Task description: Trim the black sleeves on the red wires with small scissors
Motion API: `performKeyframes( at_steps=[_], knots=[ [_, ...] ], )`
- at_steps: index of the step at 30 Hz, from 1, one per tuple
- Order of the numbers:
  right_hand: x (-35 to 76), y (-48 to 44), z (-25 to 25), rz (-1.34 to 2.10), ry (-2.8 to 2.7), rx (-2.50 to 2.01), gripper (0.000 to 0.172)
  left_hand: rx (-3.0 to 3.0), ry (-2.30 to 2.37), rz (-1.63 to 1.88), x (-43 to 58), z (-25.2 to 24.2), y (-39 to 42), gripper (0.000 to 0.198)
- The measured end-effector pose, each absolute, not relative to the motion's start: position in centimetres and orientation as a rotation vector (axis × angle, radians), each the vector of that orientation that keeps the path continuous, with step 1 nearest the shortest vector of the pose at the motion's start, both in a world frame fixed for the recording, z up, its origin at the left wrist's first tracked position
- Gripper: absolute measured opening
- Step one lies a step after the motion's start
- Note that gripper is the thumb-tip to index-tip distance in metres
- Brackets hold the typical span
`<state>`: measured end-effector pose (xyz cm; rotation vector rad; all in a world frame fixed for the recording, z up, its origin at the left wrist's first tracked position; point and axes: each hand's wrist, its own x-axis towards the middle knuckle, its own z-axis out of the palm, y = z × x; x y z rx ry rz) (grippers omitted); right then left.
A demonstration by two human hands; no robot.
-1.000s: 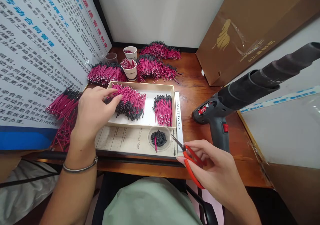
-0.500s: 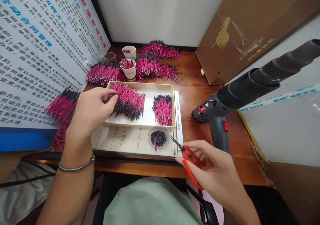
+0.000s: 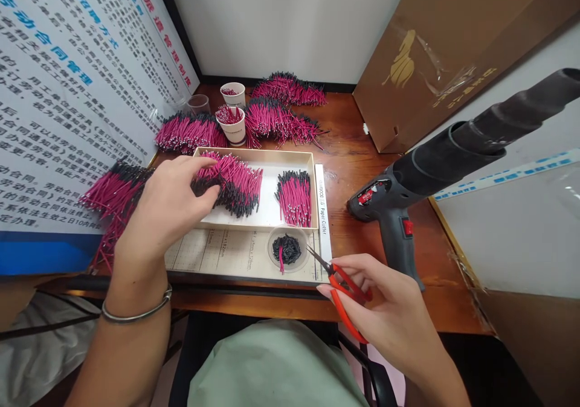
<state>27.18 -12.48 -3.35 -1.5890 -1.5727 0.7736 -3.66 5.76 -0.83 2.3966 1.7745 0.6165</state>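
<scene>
right hand (image 3: pixel 385 310) has fingers wrapped round red scissors (image 3: pixel 332 270), left hand (image 3: pixel 170 195) over pink wires (image 3: pixel 240 180), fingers apart, maybe brushing some tbh

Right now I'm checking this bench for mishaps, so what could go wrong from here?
The pointed scissors in the right hand aim toward the small clear cup; a bump might spill its black bits.

The left hand is over the larger wire pile in the box; a clumsy grab could disturb those neatly bunched wires.

The pink wire hanging over the cup's rim might get knocked out.
</scene>
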Motion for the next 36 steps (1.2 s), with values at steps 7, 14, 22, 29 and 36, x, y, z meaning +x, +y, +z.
performKeyframes(
  at_steps=[7, 14, 22, 29, 36],
  knots=[
    [27.0, -12.5, -3.6, 0.779, -1.569, -1.564, 0.010, 2.390, 1.826, 0.350, -1.3, -0.1, 7.1, 0.064],
    [27.0, -12.0, -3.4, 0.786, -1.562, -1.543, 0.009, 2.362, 1.853, 0.224, -3.0, -0.2, 7.5, 0.065],
    [26.9, -11.4, -2.6, 0.813, -1.560, -1.527, 0.010, 2.422, 1.706, 0.146, -2.0, -2.4, 7.0, 0.072],
    [26.9, -11.9, -2.9, 0.795, -1.564, -1.518, 0.008, 2.366, 1.825, 0.221, -2.0, -2.0, 7.6, 0.058],
    [27.0, -11.8, -3.0, 0.782, -1.559, -1.496, 0.008, 2.227, 1.961, 0.318, -2.3, -1.8, 7.4, 0.059]
  ],
)
